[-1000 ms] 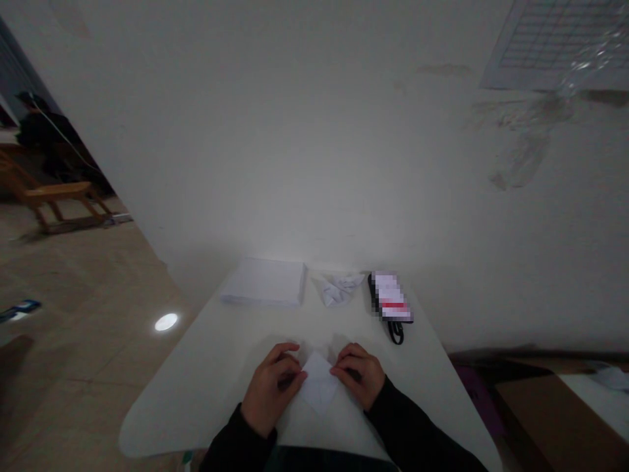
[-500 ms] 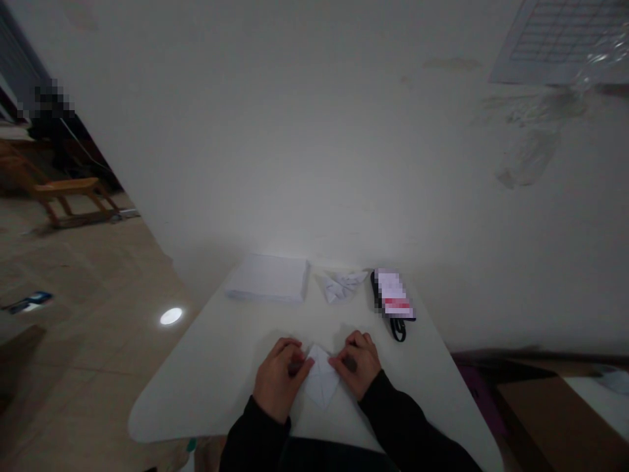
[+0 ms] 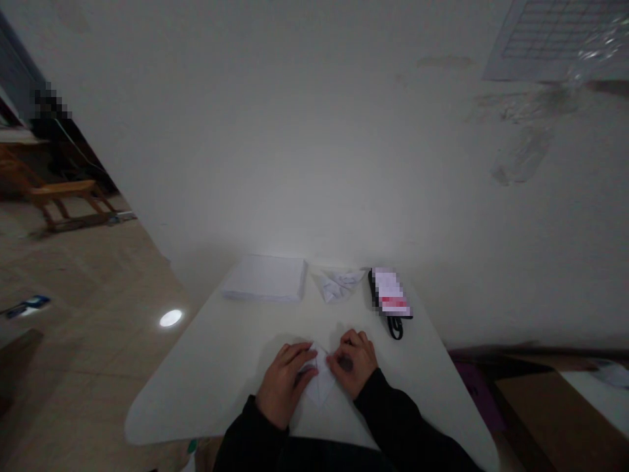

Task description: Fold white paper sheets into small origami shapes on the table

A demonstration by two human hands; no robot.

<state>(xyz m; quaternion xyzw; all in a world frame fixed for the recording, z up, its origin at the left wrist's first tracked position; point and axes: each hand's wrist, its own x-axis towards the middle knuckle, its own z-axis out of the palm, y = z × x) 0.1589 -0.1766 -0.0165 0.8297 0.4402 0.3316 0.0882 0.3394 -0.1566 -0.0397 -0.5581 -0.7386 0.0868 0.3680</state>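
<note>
A small folded white paper (image 3: pixel 320 387) lies on the white table (image 3: pixel 216 367) just in front of me. My left hand (image 3: pixel 285 387) rests on its left side with the fingers bent over the paper's upper edge. My right hand (image 3: pixel 354 364) pinches the paper's right side with curled fingers. Both arms wear dark sleeves. The paper's upper tip is partly hidden between the fingertips.
At the table's far edge lie a stack of white sheets (image 3: pixel 264 278), a crumpled folded paper (image 3: pixel 339 284) and a dark device with a strap (image 3: pixel 389 300). The white wall stands right behind. A wooden chair (image 3: pixel 54 196) is far left; a brown surface (image 3: pixel 560 413) sits at right.
The two hands have drawn closer together over the paper, and the left fingers now reach across its upper edge. The paper looks narrower, with less of it showing.
</note>
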